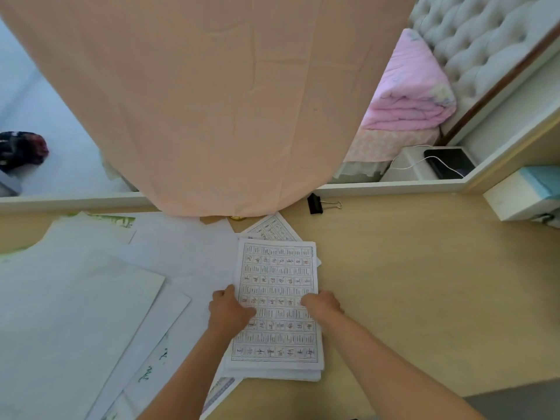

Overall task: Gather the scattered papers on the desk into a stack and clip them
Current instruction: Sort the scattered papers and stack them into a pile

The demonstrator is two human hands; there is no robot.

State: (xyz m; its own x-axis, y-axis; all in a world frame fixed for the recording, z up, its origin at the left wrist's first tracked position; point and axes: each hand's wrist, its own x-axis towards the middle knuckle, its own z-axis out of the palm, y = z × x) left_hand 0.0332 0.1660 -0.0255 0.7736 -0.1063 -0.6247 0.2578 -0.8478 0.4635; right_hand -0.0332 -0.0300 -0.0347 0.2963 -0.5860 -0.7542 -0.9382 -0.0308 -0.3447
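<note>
A stack of printed sheets (277,274) with grids of characters lies on the wooden desk (424,283), near its middle. My left hand (230,310) grips the stack's left edge, fingers curled over it. My right hand (322,304) holds the right edge, thumb on the top sheet. One more printed sheet (271,228) pokes out beyond the stack at an angle. A black binder clip (316,204) with wire handles lies at the back of the desk, apart from both hands. Several large white sheets (91,298) lie spread over the desk's left half.
A peach cloth (212,101) hangs down over the desk's back edge. A white and blue box (521,195) stands at the right. Beyond the desk are a bed with a pink quilt (409,92) and a black device (448,162) with a white cable.
</note>
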